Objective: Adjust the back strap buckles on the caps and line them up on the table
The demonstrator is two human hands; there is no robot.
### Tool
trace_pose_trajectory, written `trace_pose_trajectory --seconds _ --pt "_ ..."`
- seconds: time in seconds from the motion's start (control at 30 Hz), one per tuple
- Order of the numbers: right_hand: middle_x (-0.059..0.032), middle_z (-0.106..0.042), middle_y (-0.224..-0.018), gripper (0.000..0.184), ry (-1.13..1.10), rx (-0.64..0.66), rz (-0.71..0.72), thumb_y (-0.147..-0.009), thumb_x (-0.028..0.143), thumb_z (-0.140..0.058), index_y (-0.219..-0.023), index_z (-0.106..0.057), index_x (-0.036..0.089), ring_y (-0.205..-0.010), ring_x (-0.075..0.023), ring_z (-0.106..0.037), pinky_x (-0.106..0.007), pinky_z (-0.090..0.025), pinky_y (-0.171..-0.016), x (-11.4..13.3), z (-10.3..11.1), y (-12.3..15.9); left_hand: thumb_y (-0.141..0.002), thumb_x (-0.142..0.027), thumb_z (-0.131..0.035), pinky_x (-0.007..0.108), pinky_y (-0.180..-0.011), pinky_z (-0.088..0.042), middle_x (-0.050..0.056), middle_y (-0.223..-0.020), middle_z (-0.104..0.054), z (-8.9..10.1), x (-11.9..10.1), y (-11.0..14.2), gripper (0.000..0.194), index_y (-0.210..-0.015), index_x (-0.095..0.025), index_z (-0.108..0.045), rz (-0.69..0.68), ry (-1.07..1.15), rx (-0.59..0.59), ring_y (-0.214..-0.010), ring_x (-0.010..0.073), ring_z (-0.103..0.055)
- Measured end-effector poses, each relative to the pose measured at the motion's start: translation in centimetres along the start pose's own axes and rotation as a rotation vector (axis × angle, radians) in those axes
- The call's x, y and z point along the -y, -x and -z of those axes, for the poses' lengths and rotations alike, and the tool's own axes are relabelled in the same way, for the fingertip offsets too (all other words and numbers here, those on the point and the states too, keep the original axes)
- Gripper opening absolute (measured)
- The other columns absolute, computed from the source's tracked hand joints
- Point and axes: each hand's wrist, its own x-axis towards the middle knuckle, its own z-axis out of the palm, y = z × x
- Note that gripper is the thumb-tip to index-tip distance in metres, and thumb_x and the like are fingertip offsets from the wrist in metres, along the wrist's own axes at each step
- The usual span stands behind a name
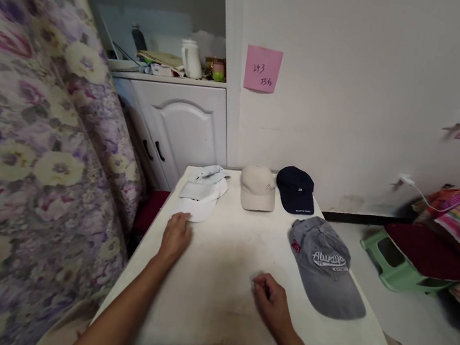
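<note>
My left hand is at the table's left side, its curled fingers at the near left edge of a white cap's brim; the fingertips are partly hidden and seem to pinch it. A pale grey-blue cap lies against the white cap at the back left, overlapping it. Over the middle right of the table is my right hand, its fingers loosely curled with nothing seen in them. To its right lies a grey cap with "Always" lettering. Farther back sit a beige cap and a navy cap, side by side.
The caps lie on a cloth-covered table against the wall. A floral curtain hangs close on the left. Behind stands a white cabinet with a white jug on top. A green stool is on the floor at right.
</note>
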Motion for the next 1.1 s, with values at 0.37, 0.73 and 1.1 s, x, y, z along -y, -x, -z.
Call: trace_pose_trajectory --seconds 0.37,0.73,1.1 --pt "0.0010 -0.052 -0.070 0.013 0.000 0.034 -0.038 -0.088 0.027 -0.050 -0.083 -0.059 0.019 -0.065 -0.0150 -0.048 -0.023 -0.037 -0.060 -0.8 -0.6 -0.2 -0.087 -0.006 -0.038 0.041 -0.098 -0.042 0.020 -0.136 -0.049 -1.7 2.7 -9.2 0.043 -0.128 -0.011 -0.051 0.081 -0.269 0.116 -0.121 0.0294 -0.050" --pt "0.0001 -0.054 -0.069 0.015 -0.031 0.016 -0.078 -0.088 0.029 -0.052 -0.083 -0.061 0.018 -0.064 -0.0155 -0.049 -0.023 -0.037 -0.059 -0.4 -0.5 -0.5 -0.090 -0.008 -0.038 0.039 -0.090 -0.043 0.018 -0.109 -0.061 -0.5 2.8 -12.4 0.027 -0.108 -0.011 -0.059 -0.091 -0.426 0.222 -0.103 0.0279 -0.057" --pt "0.0002 -0.054 -0.070 0.014 -0.069 -0.003 -0.093 -0.087 0.029 -0.054 -0.080 -0.058 0.018 -0.067 -0.0154 -0.049 -0.023 -0.038 -0.060 -0.6 -0.7 -0.6 -0.086 -0.002 -0.035 0.040 -0.085 -0.043 0.022 -0.112 -0.059 0.4 2.4 -15.8 0.038 -0.117 -0.004 -0.055 -0.076 -0.467 0.167 -0.107 0.0328 -0.053"
